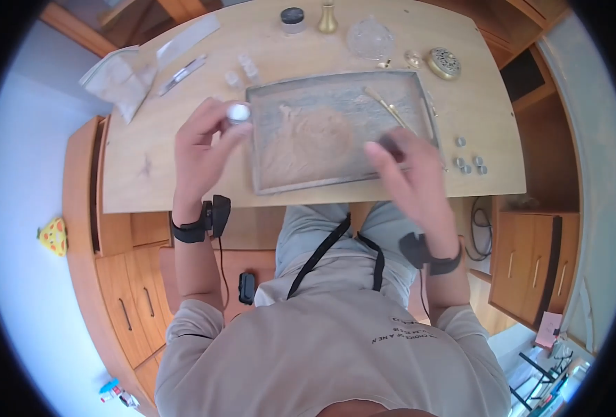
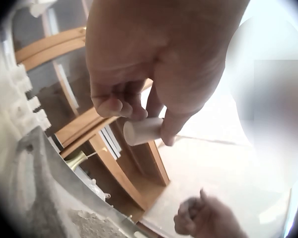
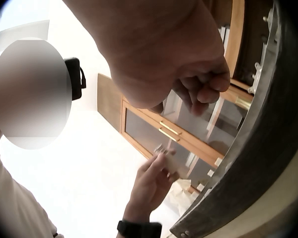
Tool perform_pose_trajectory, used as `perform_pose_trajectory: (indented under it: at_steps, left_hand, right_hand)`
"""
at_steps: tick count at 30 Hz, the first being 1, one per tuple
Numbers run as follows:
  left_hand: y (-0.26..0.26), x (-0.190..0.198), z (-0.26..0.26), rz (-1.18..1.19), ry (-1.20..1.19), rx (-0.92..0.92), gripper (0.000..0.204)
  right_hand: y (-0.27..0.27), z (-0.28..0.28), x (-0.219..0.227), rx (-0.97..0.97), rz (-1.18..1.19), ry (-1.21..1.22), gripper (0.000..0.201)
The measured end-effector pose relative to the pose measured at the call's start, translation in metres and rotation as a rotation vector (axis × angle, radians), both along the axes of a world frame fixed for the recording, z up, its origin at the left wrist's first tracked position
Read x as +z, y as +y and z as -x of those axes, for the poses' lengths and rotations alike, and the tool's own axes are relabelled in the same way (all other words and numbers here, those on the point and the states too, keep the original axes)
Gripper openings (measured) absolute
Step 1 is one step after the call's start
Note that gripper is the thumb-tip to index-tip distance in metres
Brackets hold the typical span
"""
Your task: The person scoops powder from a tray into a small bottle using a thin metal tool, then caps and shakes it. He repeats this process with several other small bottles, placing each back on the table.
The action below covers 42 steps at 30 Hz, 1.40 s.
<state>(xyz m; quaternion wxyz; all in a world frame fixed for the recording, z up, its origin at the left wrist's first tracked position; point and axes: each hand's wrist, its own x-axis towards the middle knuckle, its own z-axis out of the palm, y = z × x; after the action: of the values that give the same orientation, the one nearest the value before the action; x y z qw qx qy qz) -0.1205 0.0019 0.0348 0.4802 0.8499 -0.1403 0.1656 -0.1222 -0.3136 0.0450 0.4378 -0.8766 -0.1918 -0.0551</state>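
Raised at the tray's left edge, my left hand point(image 1: 207, 142) pinches a small pale cylinder point(image 2: 143, 131) between thumb and fingers; its round end point(image 1: 238, 113) looks white in the head view. My right hand point(image 1: 416, 174), blurred, hovers over the right side of the grey tray point(image 1: 322, 186). In the right wrist view the fingers point(image 3: 208, 91) of that hand are curled; a dark patch shows inside them in the head view, and whether they hold something is unclear. Brown powder point(image 1: 322, 135) lies in the tray, with a thin brass-coloured tool point(image 1: 391, 110) at its upper right.
Several small silvery pieces point(image 1: 466, 169) stand right of the tray. Behind it are a dark-lidded jar point(image 1: 293, 21), a brass vase point(image 1: 327, 19), a glass dish point(image 1: 370, 38) and a patterned round box point(image 1: 444, 62). Small white vials point(image 1: 248, 68) and a bag point(image 1: 124, 80) lie at the left.
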Motion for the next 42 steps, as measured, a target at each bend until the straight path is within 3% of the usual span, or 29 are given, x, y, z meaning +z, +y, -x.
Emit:
perform_pose_trajectory:
  at_steps: [2, 5, 10, 14, 17, 20, 29, 32, 35, 38, 42]
  left_hand:
    - [0.019, -0.015, 0.021, 0.338, 0.062, 0.165, 0.025]
    - [0.044, -0.029, 0.034, 0.203, 0.121, 0.365, 0.022]
    - [0.09, -0.063, 0.011, -0.046, 0.155, 0.429, 0.025]
    - [0.09, -0.06, -0.003, -0.225, 0.249, 0.453, 0.034]
    - [0.081, -0.053, -0.002, -0.374, 0.145, 0.466, 0.036]
    - [0.08, -0.051, -0.011, -0.584, -0.154, 0.435, 0.042]
    - [0.052, -0.04, -0.031, -0.808, 0.075, 0.435, 0.033]
    - [0.046, -0.026, -0.027, -0.734, -0.123, 0.387, 0.027]
    - [0.016, 0.003, -0.002, -0.376, -0.13, 0.364, 0.021]
    - [-0.02, 0.011, 0.012, 0.257, 0.019, 0.123, 0.019]
    - [-0.03, 0.0, 0.017, 0.311, 0.061, 0.061, 0.013]
  right_hand:
    - [-0.028, 0.011, -0.015, -0.033, -0.074, -0.154, 0.015]
    - [-0.051, 0.026, -0.024, -0.132, -0.114, -0.248, 0.017]
    - [-0.074, 0.059, -0.026, -0.22, -0.151, -0.135, 0.021]
    - [-0.094, 0.071, -0.034, -0.25, -0.098, -0.106, 0.02]
    - [-0.108, 0.073, -0.036, -0.291, -0.086, -0.1, 0.019]
    - [-0.113, 0.069, -0.036, -0.325, -0.075, -0.105, 0.02]
    - [-0.109, 0.032, -0.039, -0.279, 0.124, -0.18, 0.024]
    - [-0.104, 0.01, -0.036, -0.26, 0.23, -0.237, 0.023]
    - [-0.09, -0.007, -0.022, -0.224, 0.255, -0.235, 0.023]
    - [-0.082, -0.021, -0.021, -0.22, 0.37, -0.251, 0.018]
    - [-0.082, -0.036, -0.03, -0.113, 0.603, -0.233, 0.015]
